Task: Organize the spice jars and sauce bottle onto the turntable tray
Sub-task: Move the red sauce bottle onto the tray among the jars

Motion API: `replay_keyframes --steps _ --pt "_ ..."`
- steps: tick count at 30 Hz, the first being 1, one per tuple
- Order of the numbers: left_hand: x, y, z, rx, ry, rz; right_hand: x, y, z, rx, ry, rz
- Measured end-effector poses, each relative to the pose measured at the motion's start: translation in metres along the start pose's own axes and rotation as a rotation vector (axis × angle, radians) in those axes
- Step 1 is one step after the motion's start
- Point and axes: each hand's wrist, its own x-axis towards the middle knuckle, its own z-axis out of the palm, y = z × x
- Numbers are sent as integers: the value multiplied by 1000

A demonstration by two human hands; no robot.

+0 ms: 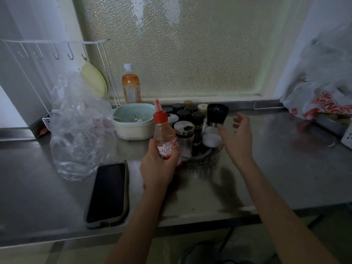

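Head view: left hand (pixel 159 164) is wrapped round the lower body of a clear plastic sauce bottle with a red nozzle cap (pixel 162 134), held upright just at the front-left edge of the clear round turntable tray (pixel 207 159). Can't tell if the bottle's base is on the steel bench (pixel 266 159) or lifted; the hand hides it. Right hand (pixel 238 138) is open, fingers spread, holding nothing, hovering beside the tall black-topped grinder (pixel 217 116). The tray is already crowded with dark-lidded spice jars (pixel 183 114) and a steel-lidded glass shaker (pixel 184 139).

Risk: little free room on the tray. Pushing the bottle in could knock the shaker or tip the tall grinder. The bottle looks top-heavy and the tray may rotate under a side load. Dark phone (pixel 107 193) sits near the left arm.
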Motion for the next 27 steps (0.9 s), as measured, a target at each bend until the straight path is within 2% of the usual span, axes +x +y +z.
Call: replay_keyframes --steps 2,4,13,27 --pt "0 0 0 5 -8 4 13 3 8 12 -144 97" --pt "0 0 0 4 -15 3 15 8 18 12 -230 111" --pt "1 1 0 -36 1 -5 -19 4 12 56 -100 -66" --pt "4 -4 2 -79 13 -10 -41 -17 17 -66 -265 -167"
